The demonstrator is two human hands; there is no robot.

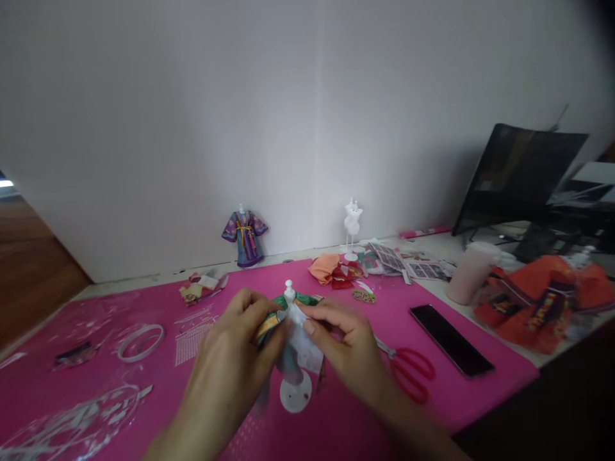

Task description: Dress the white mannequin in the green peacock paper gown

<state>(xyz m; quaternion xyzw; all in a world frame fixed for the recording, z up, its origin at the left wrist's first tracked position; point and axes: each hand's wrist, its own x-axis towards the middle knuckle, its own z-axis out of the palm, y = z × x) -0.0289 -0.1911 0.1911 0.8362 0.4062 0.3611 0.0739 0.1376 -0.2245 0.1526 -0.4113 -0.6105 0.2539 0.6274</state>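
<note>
A small white doll mannequin (pixel 289 292) stands in front of me on a round white base (pixel 295 398). A doll garment with green and yellow cloth (pixel 269 324) lies around its shoulders, and a pale white piece of cloth (pixel 305 349) hangs at its front. My left hand (pixel 235 342) is closed on the garment at the mannequin's left side as I see it. Opposite it, my right hand (pixel 343 336) pinches the top edge of the white cloth near the neck. Both hands hide much of the mannequin's body, and the lower cloth is blurred.
On the pink mat (pixel 355 422) lie red-handled scissors (pixel 410 371), a phone (pixel 451 339), a tape roll (pixel 141 343) and fabric scraps (pixel 336 270). Behind stand a purple-robed mannequin (pixel 245 237) and a bare one (pixel 352 221). Right are a pink cup (pixel 473 274), an orange garment (pixel 533 307) and a monitor (pixel 519 179).
</note>
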